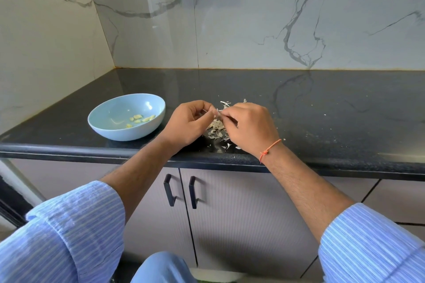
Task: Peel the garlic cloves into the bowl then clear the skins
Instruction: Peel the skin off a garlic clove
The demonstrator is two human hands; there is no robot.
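head view: a garlic clove (215,114) is pinched between left hand (187,121) and right hand (250,128) grips above skins (216,130), bowl (115,132) at nine o'clock on the desk (322,107).

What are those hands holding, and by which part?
Both hands, left and right, pinch a small garlic clove between their fingertips, one at each end.

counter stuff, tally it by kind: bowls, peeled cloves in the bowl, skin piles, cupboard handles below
Pale blue round bowl: 1
Peeled yellowish garlic cloves in the bowl: about 6, small and partly clumped
Heap of papery garlic skins: 1
Black cupboard handles: 2
Total: about 10
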